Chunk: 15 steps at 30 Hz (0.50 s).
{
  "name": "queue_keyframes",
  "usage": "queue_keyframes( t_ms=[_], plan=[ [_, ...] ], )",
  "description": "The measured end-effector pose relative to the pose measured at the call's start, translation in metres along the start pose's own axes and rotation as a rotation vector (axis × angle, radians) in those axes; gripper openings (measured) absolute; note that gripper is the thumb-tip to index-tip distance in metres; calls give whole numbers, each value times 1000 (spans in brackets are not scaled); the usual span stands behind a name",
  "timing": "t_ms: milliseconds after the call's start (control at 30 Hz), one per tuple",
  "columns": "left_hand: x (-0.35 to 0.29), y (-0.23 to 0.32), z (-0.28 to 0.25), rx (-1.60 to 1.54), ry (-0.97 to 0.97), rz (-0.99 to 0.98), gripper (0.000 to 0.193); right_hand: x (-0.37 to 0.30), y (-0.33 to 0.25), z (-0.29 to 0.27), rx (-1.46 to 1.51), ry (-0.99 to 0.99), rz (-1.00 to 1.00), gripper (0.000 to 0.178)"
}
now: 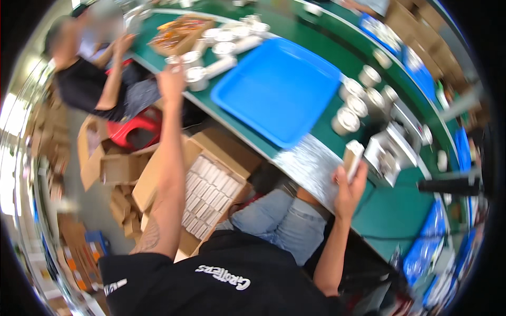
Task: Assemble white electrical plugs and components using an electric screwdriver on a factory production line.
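Observation:
My left arm stretches to the table's far left edge. There my left hand (171, 84) is closed, somewhat blurred, with a white round-topped piece (173, 60) at its fingertips. Just right of it stand white cylindrical pieces (196, 79), several more lying behind them. My right hand (350, 190) is wrapped round a small narrow box (352, 157), white with a brownish side, held upright over the table's near edge. A blue tray (279, 89) with nothing in it lies between my hands. Beyond my right hand sits a metal device (390, 155) with a hollow front.
An open carton (221, 150) packed with small white boxes stands below the table, left of my legs. Several white cylinders (346, 120) cluster right of the tray. A shallow box (179, 32) holds orange-wrapped items. A co-worker (84, 79) sits at the left near a red stool (134, 129).

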<state>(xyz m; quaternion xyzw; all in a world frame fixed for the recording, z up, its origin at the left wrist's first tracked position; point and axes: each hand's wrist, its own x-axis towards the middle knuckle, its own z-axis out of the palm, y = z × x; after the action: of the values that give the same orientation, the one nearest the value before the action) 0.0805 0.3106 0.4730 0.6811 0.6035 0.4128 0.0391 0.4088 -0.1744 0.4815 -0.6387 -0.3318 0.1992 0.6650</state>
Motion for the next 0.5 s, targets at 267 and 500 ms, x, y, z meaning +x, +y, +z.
queue_keyframes(
  t_ms=[267,500],
  plan=[
    [-142,230,-66,-675,-287,374,24,-9,-11,-8,318,-17,-43,38],
    [-245,342,13,-289,-760,717,66,-19,-23,-23,147,-42,62,38]
  ],
)
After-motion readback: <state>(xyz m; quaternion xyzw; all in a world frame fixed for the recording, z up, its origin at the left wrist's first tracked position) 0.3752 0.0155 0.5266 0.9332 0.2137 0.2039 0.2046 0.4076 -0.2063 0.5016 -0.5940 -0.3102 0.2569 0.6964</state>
